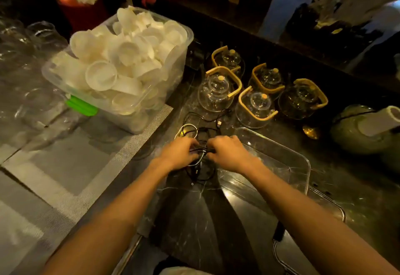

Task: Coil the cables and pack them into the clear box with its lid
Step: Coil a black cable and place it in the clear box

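Between the two hands, the tangled bundle of thin black and white cables (200,144) lies on the dark marble bench (194,220). Left hand (180,152) and right hand (227,152) both grip it, close together. The clear rectangular plastic box (287,166) stands just beside the right hand, so I judge this hand nearer for packing.

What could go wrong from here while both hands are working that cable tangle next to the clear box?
1. The cables that the left hand and right hand grip look tangled, black with white; pulling may tighten knots.
2. A loose black end trails toward the glass teapots; a tug might snag or nudge one.
3. The clear box sits by the right wrist and could get pushed.
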